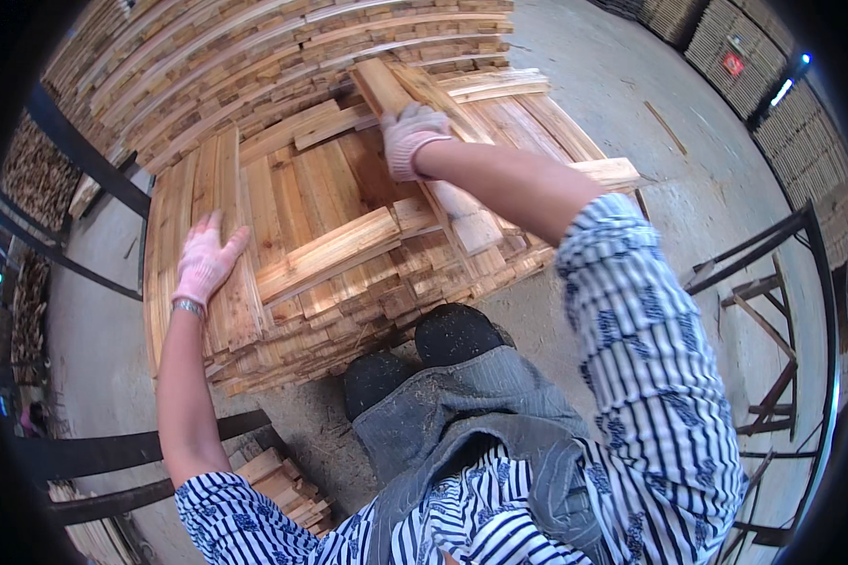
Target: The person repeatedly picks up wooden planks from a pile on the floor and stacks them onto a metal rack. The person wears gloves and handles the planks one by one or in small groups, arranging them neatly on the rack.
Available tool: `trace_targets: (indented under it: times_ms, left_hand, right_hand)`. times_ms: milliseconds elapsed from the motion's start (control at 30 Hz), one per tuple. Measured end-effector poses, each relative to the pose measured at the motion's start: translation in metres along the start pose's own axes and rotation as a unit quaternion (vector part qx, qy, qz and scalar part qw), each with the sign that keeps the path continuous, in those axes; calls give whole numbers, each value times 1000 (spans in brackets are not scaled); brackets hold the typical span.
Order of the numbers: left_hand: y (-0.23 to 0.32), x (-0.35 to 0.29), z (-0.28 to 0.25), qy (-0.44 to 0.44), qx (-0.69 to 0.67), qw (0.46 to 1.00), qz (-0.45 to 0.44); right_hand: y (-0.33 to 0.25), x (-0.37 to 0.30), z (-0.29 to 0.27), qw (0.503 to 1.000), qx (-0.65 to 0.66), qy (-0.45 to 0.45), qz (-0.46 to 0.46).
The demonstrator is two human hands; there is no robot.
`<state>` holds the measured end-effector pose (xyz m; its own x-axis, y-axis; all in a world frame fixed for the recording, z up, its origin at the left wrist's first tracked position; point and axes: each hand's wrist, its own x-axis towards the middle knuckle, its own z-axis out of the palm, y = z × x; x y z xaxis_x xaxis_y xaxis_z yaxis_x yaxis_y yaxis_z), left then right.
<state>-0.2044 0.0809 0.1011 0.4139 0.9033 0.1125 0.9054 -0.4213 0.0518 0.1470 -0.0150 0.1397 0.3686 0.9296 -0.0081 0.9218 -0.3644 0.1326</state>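
Observation:
A broad, low stack of wooden boards (292,188) lies before me. My left hand (207,256), in a pale pink knit glove, rests flat on the boards at the stack's left side, with thumb and fingers apart. My right hand (415,139), gloved the same way, is closed over a wooden board (380,87) on the far right part of the stack. That board lies at a slant on top of others. Its underside and my right fingertips are partly hidden. Between my hands, a short loose board (334,252) lies across the near part of the stack.
A tall pile of stacked timber (283,47) stands behind the stack. Dark metal bars (89,155) run along the left. On the right is a metal frame (810,282). More boards (283,485) lie low at my left, and a thin stick (666,127) is on the floor.

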Motion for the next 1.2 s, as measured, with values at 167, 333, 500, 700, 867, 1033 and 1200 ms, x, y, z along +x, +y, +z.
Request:
trace_targets:
  times_ms: [167,333,500,700,867,1033,1200]
  left_hand:
    - [-5,-5,2,1,-20,1000,-7]
    - [-2,-8,2,7,1,1000,-13]
    - [7,-17,-15,-21,-26,999,-34]
    - [11,-22,-17,-4,-23,999,-24]
    - [-2,-16,0,42,-23,999,21]
    - [-15,-6,15,58,12,997,48]
    - [-19,-6,21,40,-24,999,13]
  right_hand:
    - [5,18,-20,991,125,-52,19]
    - [-19,0,-35,972,205,-52,-100]
    - [-67,-37,-17,971,213,-99,-35]
    - [-63,-6,-34,959,232,-129,-97]
    - [-141,-18,-25,924,340,-150,-90]
    - [-204,-23,-19,867,467,-104,-140]
    - [-53,11,-25,910,375,-62,-166]
